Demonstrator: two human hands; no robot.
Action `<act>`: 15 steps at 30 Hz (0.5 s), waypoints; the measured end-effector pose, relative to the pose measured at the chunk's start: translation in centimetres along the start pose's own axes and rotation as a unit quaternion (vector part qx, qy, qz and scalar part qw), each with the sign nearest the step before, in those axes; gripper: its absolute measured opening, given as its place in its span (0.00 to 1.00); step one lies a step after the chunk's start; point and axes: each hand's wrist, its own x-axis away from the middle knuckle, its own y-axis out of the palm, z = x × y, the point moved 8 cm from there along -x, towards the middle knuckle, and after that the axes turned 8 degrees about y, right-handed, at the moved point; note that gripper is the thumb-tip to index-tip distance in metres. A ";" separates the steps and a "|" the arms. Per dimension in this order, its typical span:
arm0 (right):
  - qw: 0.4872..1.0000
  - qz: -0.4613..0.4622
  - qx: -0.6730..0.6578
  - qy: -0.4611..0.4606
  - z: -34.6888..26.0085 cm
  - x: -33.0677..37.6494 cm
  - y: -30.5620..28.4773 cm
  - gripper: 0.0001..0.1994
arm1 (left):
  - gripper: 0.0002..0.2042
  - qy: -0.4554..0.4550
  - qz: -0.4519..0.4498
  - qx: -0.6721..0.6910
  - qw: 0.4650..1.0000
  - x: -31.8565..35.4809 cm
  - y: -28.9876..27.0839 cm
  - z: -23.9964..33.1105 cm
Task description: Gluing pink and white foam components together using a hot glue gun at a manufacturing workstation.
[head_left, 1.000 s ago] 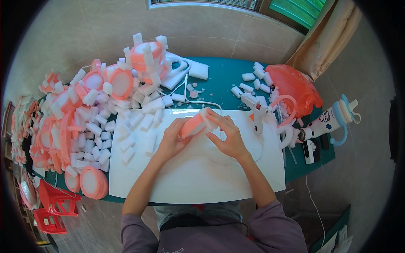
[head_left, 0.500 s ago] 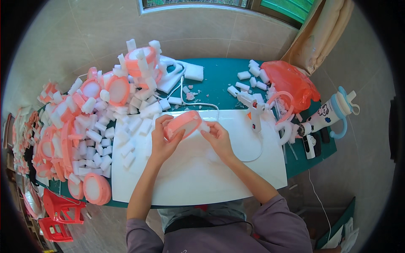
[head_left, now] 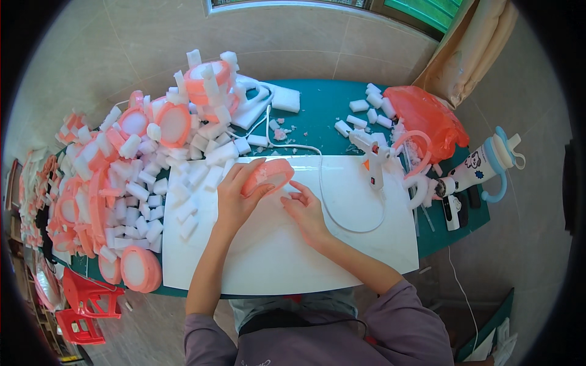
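Note:
Above the white board (head_left: 317, 262), my left hand (head_left: 237, 198) grips a pink foam ring with a white middle (head_left: 271, 177). The ring is tilted, thumb on the near side and fingers over its far edge. Just right of it, my right hand (head_left: 305, 213) has its fingers slightly bent and apart, with nothing visible in them. Loose white foam blocks (head_left: 213, 177) lie on the board's left side. A white glue gun (head_left: 372, 161) with a cord rests at the board's far right.
Pink foam rings (head_left: 141, 269) and white blocks are heaped at the left of the green table (head_left: 332, 97). A red plastic bag (head_left: 421, 119) and a white-and-blue bottle (head_left: 479, 165) occupy the right side. Red stools (head_left: 91, 296) stand at lower left.
My right hand has come away from the ring's right end; the white foam block it pinched there no longer shows. My left hand still holds the ring, turned slightly.

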 end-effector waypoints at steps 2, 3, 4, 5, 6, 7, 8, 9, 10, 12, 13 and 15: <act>0.999 0.010 -0.048 0.022 0.0 0.5 0.1 0.23 | 0.25 -0.012 -0.013 0.002 1.000 0.0 0.1 -0.2; 0.999 0.010 -0.048 0.022 0.2 0.5 0.2 0.23 | 0.25 -0.012 -0.013 0.003 1.000 -0.1 0.1 -0.1; 0.999 0.021 -0.047 0.016 0.3 0.6 0.0 0.21 | 0.25 -0.007 -0.016 -0.002 1.000 -0.3 0.2 0.2; 0.998 0.031 -0.046 0.010 0.4 0.6 -0.1 0.20 | 0.26 -0.003 -0.020 -0.006 1.000 -0.4 0.3 0.4; 0.998 0.032 -0.047 0.010 0.5 0.5 -0.2 0.20 | 0.26 -0.002 -0.020 -0.006 1.000 -0.4 0.3 0.6; 0.998 0.042 -0.042 0.004 0.6 0.3 -0.4 0.17 | 0.26 -0.010 -0.035 0.000 0.999 -0.5 0.4 0.6; 0.998 0.053 -0.038 -0.002 0.7 0.2 -0.7 0.15 | 0.27 -0.017 -0.051 0.006 0.999 -0.5 0.7 0.5; 0.998 0.053 -0.038 -0.001 0.9 0.1 -0.8 0.15 | 0.27 -0.017 -0.051 0.006 0.999 -0.4 0.6 0.4; 0.999 0.045 -0.004 -0.018 0.7 -0.1 -0.9 0.15 | 0.27 -0.011 -0.054 0.007 0.998 -0.5 0.6 0.4; 0.998 0.037 0.028 -0.034 0.3 -0.3 -1.0 0.14 | 0.27 -0.005 -0.058 0.008 0.998 -0.5 0.7 0.3; 0.996 0.027 0.082 -0.038 -0.1 -0.4 -0.9 0.14 | 0.28 -0.006 -0.064 0.011 0.998 -0.4 0.8 0.2; 0.990 0.018 0.134 -0.041 -1.0 -0.6 -1.0 0.14 | 0.28 -0.007 -0.070 0.014 0.997 -0.3 1.1 0.1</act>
